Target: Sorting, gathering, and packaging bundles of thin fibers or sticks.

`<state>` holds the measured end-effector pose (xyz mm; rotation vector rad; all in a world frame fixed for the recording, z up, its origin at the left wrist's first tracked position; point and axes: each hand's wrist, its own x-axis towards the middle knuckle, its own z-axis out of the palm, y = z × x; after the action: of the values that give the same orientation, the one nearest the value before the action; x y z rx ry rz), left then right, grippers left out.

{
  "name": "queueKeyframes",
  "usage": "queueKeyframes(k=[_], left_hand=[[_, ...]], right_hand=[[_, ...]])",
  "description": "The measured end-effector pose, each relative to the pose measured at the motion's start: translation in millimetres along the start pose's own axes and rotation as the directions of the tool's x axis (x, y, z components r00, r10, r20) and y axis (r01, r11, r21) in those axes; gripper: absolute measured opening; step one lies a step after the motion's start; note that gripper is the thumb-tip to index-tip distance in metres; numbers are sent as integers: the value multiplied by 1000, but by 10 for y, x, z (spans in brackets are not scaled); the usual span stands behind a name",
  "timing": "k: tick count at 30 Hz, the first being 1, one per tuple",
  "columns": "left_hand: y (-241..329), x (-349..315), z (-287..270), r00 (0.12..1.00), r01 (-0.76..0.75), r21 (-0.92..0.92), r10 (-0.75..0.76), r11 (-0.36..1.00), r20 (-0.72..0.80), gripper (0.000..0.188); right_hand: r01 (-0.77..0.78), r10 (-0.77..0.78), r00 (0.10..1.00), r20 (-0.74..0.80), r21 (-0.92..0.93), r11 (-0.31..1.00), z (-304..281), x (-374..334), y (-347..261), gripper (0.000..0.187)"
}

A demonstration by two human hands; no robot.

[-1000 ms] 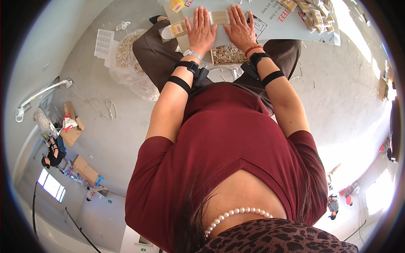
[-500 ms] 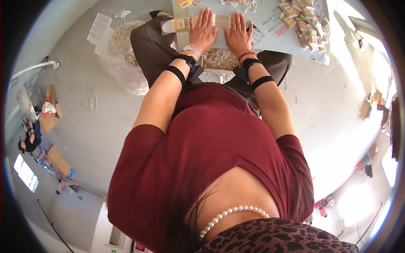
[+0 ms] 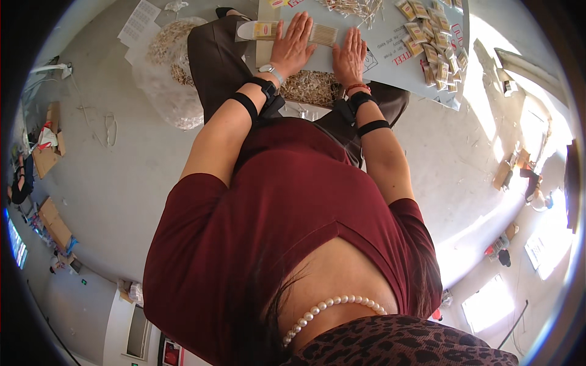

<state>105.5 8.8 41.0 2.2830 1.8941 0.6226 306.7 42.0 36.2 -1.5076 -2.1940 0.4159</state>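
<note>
A flat clear packet of thin sticks, perhaps cotton swabs, lies crosswise on the grey board. It has a yellow label and a white rounded left end. My left hand lies flat across the packet's middle, fingers stretched out and slightly spread. My right hand rests flat at the packet's right end, fingers straight and holding nothing. The palms hide what lies beneath them. Below my hands, between my legs, an open box holds many short loose sticks.
Many small filled packets are heaped on the board's right side. Loose swabs lie at its far edge. On the floor at left stand a big clear bag of swabs and printed sheets. Cardboard boxes lie farther left.
My right hand has slid right and slightly nearer to me, to the packet's end, uncovering more sticks. My left hand stays on the packet. The whole view has shifted slightly.
</note>
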Motion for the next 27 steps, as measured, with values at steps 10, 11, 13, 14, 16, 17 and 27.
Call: queueKeyframes(k=[10,11,13,14,16,17,27], left_hand=[[186,148,-84,985,-64,401,-8,914,175,63],[176,145,-75,984,-69,402,-5,913,179,63],[148,124,-49,989,-53,286,10,957,150,62],[136,102,-34,987,-56,287,11,956,158,62],[147,100,-14,984,-68,362,2,930,180,63],[167,112,-13,982,-81,359,12,930,191,63],[110,87,87,995,-35,120,24,992,94,64]], right_hand=[[120,-116,992,55,-86,989,118,127,-311,74],[118,-112,992,65,-97,988,133,123,-320,76],[110,-102,992,76,-103,989,155,96,-340,78],[115,-106,991,82,-104,988,161,83,-348,78],[105,-96,992,85,-104,989,167,60,-345,78],[102,-94,993,77,-115,988,165,51,-332,78],[104,-102,994,42,-54,993,208,4,-333,77]])
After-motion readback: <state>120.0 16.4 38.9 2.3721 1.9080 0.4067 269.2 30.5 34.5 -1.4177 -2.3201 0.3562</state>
